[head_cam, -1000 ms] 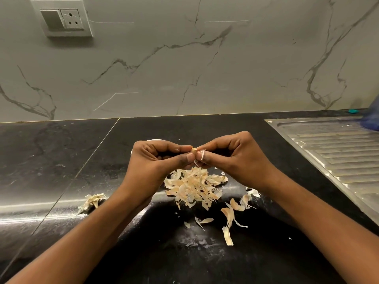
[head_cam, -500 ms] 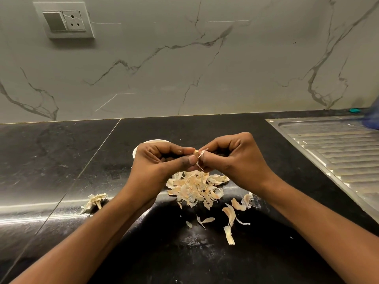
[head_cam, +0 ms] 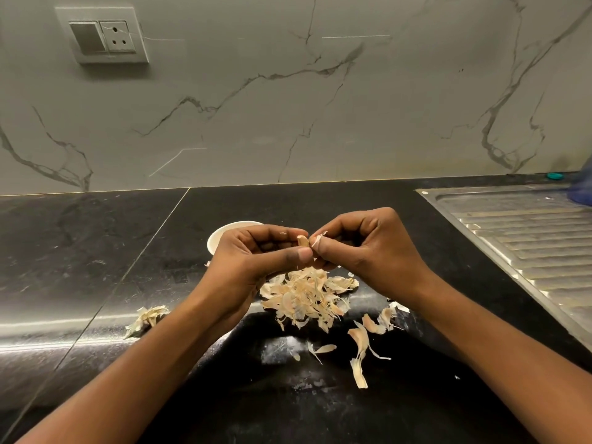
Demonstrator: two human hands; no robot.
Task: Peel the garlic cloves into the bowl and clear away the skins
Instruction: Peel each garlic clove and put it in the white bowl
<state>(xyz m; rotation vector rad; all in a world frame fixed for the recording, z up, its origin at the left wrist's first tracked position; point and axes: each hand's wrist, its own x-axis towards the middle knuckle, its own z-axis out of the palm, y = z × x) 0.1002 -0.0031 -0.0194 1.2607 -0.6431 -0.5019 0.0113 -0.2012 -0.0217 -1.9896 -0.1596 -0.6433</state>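
both hands meet above the black bench [head_cam: 96,251]. the left hand [head_cam: 253,261] has its fingers curled, thumb and forefinger pinching a garlic clove [head_cam: 302,241] — its pale tip shows between them. the right hand [head_cam: 368,254], fingers curled too, pinches a thin strip of skin [head_cam: 317,238] just beside the clove. the white bowl [head_cam: 224,233] sits behind the left hand, mostly hidden — what it holds cannot be seen. under the hands lies a pile of skins [head_cam: 304,299], with loose skins [head_cam: 362,344] scattered nearer the person and a small clump [head_cam: 147,317] off to the left. a steel drainboard [head_cam: 528,245] lies at the right.
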